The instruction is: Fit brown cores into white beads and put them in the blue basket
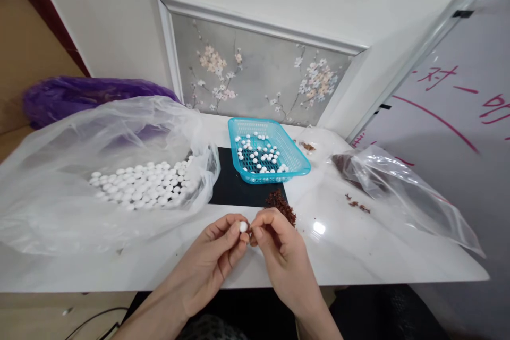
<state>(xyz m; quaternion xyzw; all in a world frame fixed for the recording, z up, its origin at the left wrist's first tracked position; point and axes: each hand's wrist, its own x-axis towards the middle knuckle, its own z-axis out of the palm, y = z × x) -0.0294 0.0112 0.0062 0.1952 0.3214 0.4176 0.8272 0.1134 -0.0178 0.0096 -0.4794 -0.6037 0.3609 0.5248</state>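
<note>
Between the thumb and fingers of my left hand [217, 255] is a small white ball [243, 227]. The fingertips of my right hand [285, 255] are pinched together right beside the ball; whatever they hold is too small to make out. Just beyond my right hand lies a pile of reddish-brown dried bits [281, 206]. Farther back, a blue plastic basket [297, 167] holds many scattered white balls. To the left, a clear plastic bag [51, 218] lies with its mouth toward the basket and many more white balls [139, 186] inside.
A black mat [227, 186] lies under part of the basket. On the right are another clear bag [398, 186] with dark contents and a few loose brown bits [357, 204]. A purple bag [79, 98] sits back left. The white table [358, 260] ends close in front of me.
</note>
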